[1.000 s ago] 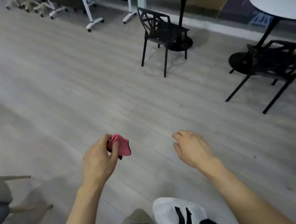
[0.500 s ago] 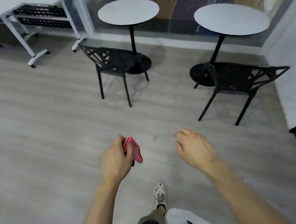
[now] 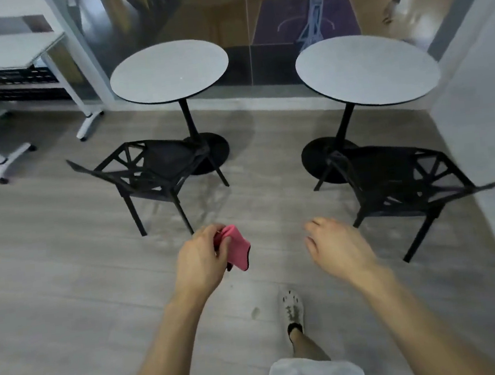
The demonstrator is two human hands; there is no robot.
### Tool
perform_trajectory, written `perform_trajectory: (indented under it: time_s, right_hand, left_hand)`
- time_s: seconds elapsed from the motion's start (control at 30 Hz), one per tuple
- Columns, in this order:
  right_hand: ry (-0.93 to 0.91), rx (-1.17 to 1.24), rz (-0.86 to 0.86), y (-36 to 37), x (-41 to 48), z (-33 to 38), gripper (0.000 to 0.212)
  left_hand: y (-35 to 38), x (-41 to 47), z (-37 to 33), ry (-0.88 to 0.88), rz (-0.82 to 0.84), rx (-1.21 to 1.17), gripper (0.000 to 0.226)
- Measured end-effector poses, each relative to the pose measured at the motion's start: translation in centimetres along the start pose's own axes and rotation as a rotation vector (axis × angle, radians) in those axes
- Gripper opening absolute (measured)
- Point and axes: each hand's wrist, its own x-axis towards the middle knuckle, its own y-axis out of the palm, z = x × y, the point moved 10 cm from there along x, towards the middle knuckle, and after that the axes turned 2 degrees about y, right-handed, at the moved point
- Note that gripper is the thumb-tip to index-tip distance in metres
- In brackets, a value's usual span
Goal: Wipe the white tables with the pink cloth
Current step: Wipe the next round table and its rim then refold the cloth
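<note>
Two round white tables on black pedestals stand ahead of me, the left table (image 3: 168, 70) and the right table (image 3: 366, 69). My left hand (image 3: 200, 261) is held out low in front of me and pinches a folded pink cloth (image 3: 238, 251), which hangs from its fingers. My right hand (image 3: 336, 246) hovers beside it, fingers loosely curled, holding nothing. Both hands are well short of the tables, above the grey plank floor.
A black chair (image 3: 153, 174) stands in front of the left table and another black chair (image 3: 401, 183) in front of the right one. A white rolling desk (image 3: 9, 56) sits at the far left. A glass wall runs behind the tables; a white wall (image 3: 483, 119) closes the right side.
The view has swung right and moved forward, so both round tables and their chairs are now centred and closer. My hands keep the same pose, cloth still in the left.
</note>
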Motion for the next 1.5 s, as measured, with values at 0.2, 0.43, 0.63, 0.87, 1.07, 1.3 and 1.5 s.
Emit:
perform_trajectory:
  time_s: [0.2,0.43,0.63,0.87,1.07,1.3,1.5]
  right_hand:
    - [-0.088,0.02,0.002,-3.5,18.6,-2.6,0.022]
    - [-0.192,-0.022,-0.041,-7.7,37.4,-2.7,0.02]
    - [-0.21,-0.043,-0.031,-8.4,54.0,-4.2,0.021]
    - [-0.151,-0.038,-0.017,-11.7,70.1,-8.1,0.018]
    - [-0.19,-0.029,-0.023,-12.6,83.2,-10.5,0.02]
    - [-0.415,-0.035,0.002,-13.9,102.3,-11.9,0.026]
    - [-0.634,-0.109,0.004,-16.8,115.2,-9.5,0.024]
  left_hand:
    - [-0.6,16.4,0.6,-0.048,-0.05,0.045,0.022]
    - [-2.3,32.9,3.5,-0.15,-0.173,-0.009,0.019]
    - [-0.3,50.0,6.5,-0.104,-0.153,-0.008,0.018]
    - [-0.2,69.6,5.4,-0.017,-0.042,0.018,0.021]
    - [1.5,83.0,6.0,-0.037,0.0,0.035,0.017]
    - [3.7,98.0,8.6,-0.223,-0.036,0.058,0.014]
    - [1.9,106.1,11.2,-0.405,-0.156,0.039,0.013]
